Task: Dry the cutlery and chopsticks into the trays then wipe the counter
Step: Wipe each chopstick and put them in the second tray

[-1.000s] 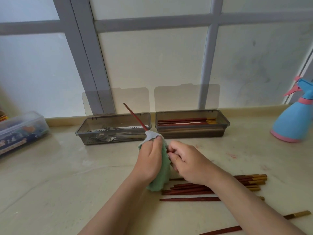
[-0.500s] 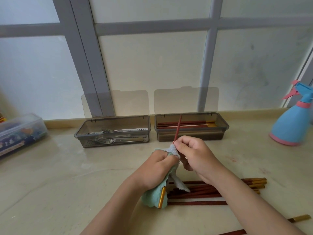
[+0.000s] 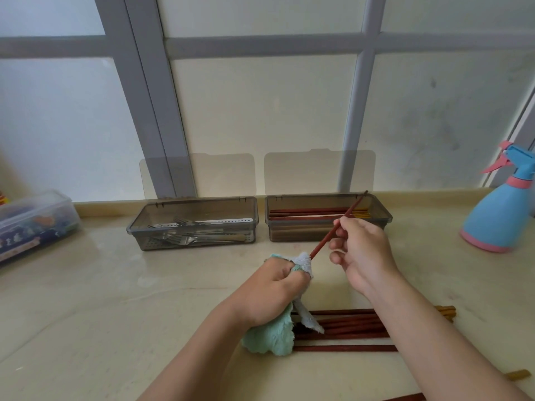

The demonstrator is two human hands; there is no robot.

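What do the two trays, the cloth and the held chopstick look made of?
Both the cutlery tray and chopstick tray: smoky translucent plastic, glossy; contents show through the walls. The cloth: mint-green fluffy fabric, probably microfibre, fuzzy nap. The chopstick: matte red-brown, likely wood or bamboo; unclear.

Cutlery tray (image 3: 144, 241) L of chopstick tray (image 3: 301, 235), spray bottle (image 3: 498, 218) far R.

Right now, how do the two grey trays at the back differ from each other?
The left tray holds metal forks; the right tray holds red-brown chopsticks. The held chopstick, pinched by the right hand, with its lower end in the cloth that the left hand grips, crosses in front of the right tray; nothing crosses the left tray. Both are smoky, see-through and rectangular, with lids standing open behind.
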